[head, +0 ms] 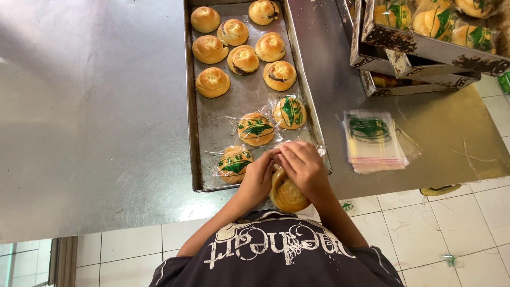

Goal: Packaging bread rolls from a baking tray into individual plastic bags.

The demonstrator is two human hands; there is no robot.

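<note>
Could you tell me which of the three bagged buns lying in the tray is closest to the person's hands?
The bagged bun at the tray's near left corner, right beside the left hand. The other two bagged buns lie farther up the tray.

- Left hand [258, 178] and right hand [304, 169] together grip a round golden bun [287, 195] in a clear plastic wrapper at the near rim of the long metal baking tray [194, 133].
- Three wrapped green-printed buns [256, 129] lie just beyond the hands.
- A stack of clear green-printed bags [373, 141] rests on the steel worktop [90, 117].
</note>
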